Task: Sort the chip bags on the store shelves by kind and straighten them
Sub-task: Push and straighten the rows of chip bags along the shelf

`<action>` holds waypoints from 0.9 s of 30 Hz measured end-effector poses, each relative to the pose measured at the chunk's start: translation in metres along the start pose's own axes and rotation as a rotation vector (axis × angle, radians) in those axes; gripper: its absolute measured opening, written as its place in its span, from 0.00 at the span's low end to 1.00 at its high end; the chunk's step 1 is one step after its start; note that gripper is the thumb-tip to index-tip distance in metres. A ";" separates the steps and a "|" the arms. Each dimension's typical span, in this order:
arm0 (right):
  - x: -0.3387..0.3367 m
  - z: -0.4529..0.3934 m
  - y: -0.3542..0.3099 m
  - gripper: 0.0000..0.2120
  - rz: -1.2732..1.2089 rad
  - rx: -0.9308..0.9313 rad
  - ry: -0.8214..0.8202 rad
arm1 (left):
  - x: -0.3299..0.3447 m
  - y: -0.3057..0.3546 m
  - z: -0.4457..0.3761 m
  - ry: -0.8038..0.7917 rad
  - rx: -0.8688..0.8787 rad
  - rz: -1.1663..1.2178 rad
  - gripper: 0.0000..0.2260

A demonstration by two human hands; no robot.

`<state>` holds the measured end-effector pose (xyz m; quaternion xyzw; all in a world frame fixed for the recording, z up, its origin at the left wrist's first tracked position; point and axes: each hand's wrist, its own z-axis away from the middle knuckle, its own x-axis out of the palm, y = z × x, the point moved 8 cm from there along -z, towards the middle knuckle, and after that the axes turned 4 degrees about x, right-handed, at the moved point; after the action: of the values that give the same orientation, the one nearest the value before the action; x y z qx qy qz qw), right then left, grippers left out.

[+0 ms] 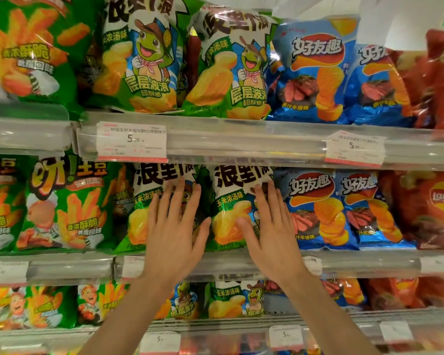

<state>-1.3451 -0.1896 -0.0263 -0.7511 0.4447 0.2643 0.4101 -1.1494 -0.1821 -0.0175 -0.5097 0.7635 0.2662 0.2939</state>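
both flat, spread palms, left hand (173,228) and right hand (269,226), press two green corn bags (226,213); uneven pushing could topple one toward the blue bags (315,208) at three o'clock.

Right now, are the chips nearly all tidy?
Mostly. Green bags, blue bags and red bags already stand grouped by kind. The left hand and right hand lie flat on the two turtle bags, straightening them. The lower shelf looks a bit uneven, though blurry.
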 end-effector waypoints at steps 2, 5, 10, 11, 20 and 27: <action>-0.005 0.014 0.000 0.35 -0.091 0.031 -0.019 | -0.003 0.013 0.010 0.021 0.024 0.161 0.28; -0.011 0.047 0.003 0.34 -0.221 0.085 -0.072 | 0.000 0.036 0.032 -0.006 0.061 0.367 0.28; -0.022 0.106 0.027 0.32 -0.307 0.211 -0.067 | 0.010 0.065 0.072 -0.067 -0.004 0.545 0.28; -0.025 0.115 0.034 0.30 -0.299 0.234 -0.060 | 0.012 0.068 0.079 -0.072 -0.029 0.554 0.28; -0.056 0.146 0.118 0.31 -0.471 0.459 -0.102 | 0.027 0.114 0.106 -0.088 -0.199 0.633 0.25; -0.101 0.136 0.199 0.25 -0.594 0.435 -0.156 | 0.047 0.204 0.081 -0.018 -0.311 0.659 0.26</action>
<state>-1.5727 -0.0819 -0.0968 -0.7205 0.2208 0.0896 0.6512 -1.3405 -0.0850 -0.0851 -0.2725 0.8345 0.4642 0.1179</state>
